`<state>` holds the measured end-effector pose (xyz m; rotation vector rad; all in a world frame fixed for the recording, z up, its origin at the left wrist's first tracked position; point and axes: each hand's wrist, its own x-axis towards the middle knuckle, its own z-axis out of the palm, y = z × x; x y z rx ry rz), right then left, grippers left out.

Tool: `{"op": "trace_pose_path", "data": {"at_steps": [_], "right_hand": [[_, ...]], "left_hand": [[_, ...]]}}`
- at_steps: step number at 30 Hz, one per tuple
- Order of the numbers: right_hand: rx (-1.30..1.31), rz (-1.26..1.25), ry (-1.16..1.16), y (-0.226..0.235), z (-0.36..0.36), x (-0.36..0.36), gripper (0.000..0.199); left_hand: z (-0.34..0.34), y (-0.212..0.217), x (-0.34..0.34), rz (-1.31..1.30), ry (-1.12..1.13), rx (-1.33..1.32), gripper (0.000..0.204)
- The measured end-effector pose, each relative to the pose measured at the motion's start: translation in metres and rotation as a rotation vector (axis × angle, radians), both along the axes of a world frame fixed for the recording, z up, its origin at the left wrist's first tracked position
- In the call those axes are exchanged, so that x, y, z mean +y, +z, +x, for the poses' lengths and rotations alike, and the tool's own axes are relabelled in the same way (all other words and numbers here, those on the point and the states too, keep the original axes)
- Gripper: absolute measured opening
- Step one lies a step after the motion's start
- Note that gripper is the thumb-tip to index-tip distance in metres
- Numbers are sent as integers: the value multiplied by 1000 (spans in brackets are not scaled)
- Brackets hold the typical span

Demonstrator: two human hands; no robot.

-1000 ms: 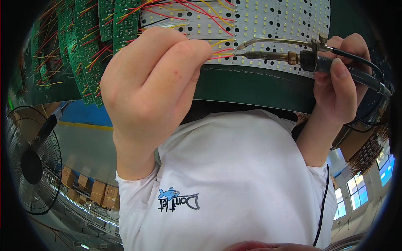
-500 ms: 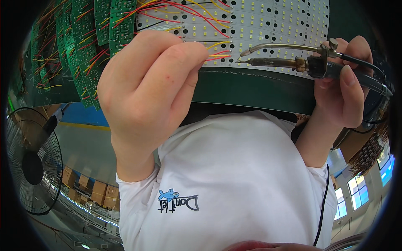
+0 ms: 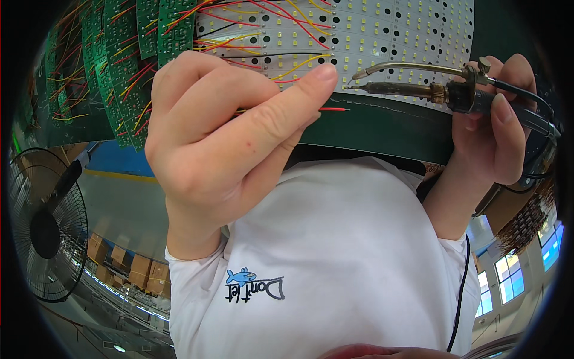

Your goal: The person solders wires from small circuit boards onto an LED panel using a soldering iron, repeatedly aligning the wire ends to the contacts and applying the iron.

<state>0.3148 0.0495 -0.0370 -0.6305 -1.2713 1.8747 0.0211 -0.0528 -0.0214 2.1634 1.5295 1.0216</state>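
Observation:
My left hand is closed in a pinch over the near left part of the white LED panel. From under its fingers the tip of a red wire pokes out to the right, just past the panel's near edge. The rest of that wire is hidden by the hand. In my right hand is a soldering iron, its tip pointing left, a short way from my left fingertips and above the panel's near edge. A thin bent metal tube is clamped along the iron.
Green circuit boards with red and yellow wires stand in a row at the left. More wires run across to the panel. The green table edge lies before me. A black fan stands at far left.
My left fingertips have shifted right, and a single red wire end now shows below them, off the panel's edge. The soldering iron has moved slightly to the right.

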Motion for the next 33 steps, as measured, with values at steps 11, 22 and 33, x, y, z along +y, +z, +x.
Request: {"op": "trace_pose_path", "data": {"at_steps": [11,22,33], "right_hand": [[-49,57,2,-3,0,-2,16],[-157,244,-87,3,-18,-7,20],[-251,289,-86,7,-25,-13,22]], "left_hand": [[2,-8,3,16,63,-20,17],[4,-11,9,26,25,158,19],[5,-15,10,40,38,176,19]]}}
